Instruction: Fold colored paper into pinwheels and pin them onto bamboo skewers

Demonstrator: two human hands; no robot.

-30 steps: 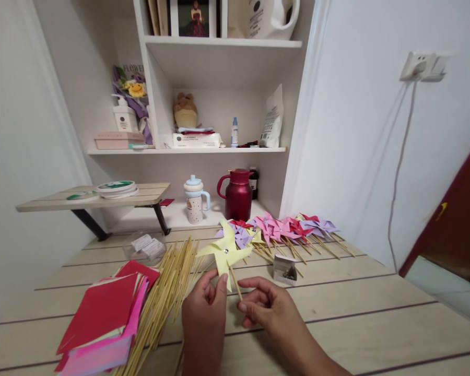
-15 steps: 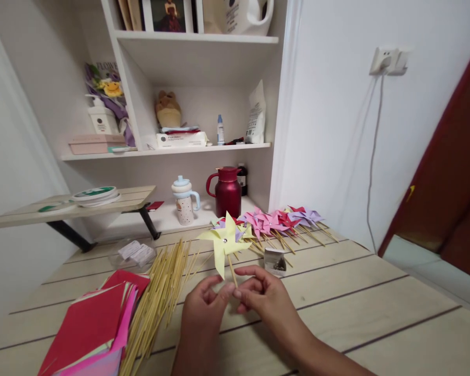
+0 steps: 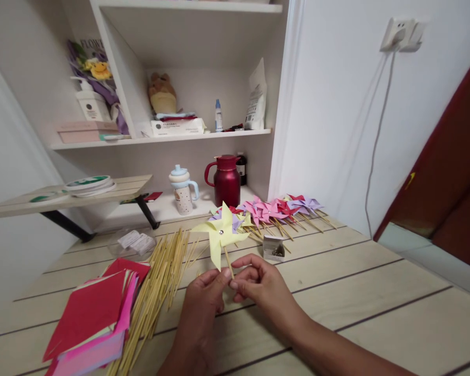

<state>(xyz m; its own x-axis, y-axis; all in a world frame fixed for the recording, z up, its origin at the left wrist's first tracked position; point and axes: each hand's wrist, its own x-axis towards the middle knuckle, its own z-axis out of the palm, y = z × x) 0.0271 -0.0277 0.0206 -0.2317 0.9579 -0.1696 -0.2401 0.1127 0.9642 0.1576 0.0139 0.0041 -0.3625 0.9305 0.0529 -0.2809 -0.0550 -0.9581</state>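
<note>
A yellow pinwheel (image 3: 221, 233) is held upright above the surface (image 3: 376, 308), its stick pinched by the left hand (image 3: 203, 303) and right hand (image 3: 260, 284). Bare boards lie open rightward to the edge. Skewers (image 3: 156, 292) and paper sheets (image 3: 90, 318) crowd the left. A small open box (image 3: 273, 248) holds dark bits.
</note>
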